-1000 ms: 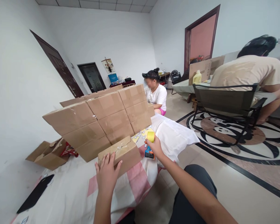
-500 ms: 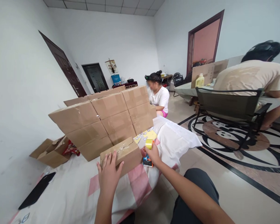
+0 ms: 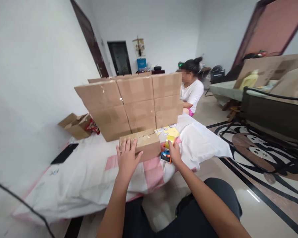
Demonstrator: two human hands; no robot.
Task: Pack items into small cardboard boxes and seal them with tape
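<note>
A small cardboard box (image 3: 150, 149) lies on the cloth-covered surface in front of me, with crinkled clear tape along its top. Across its left end rests my left hand (image 3: 128, 158), flat with the fingers spread. My right hand (image 3: 175, 154) is closed around a tape dispenser (image 3: 166, 156) that carries a yellow roll of tape and has blue and orange parts. The dispenser is just right of the box's right end; whether they touch I cannot tell. Directly behind stands a stack of larger cardboard boxes (image 3: 139, 105), several wide.
White and pink cloth (image 3: 89, 180) covers the surface, with white sheeting (image 3: 201, 140) at right. An open carton (image 3: 76, 127) and a black flat object (image 3: 64, 153) are at left. A person in white (image 3: 195, 92) sits behind the stack. A folding chair (image 3: 265, 132) stands right.
The camera view has turned, so the scene sits differently and the second person on the right is mostly out of frame. Both hands keep their places on the box and the tape dispenser.
</note>
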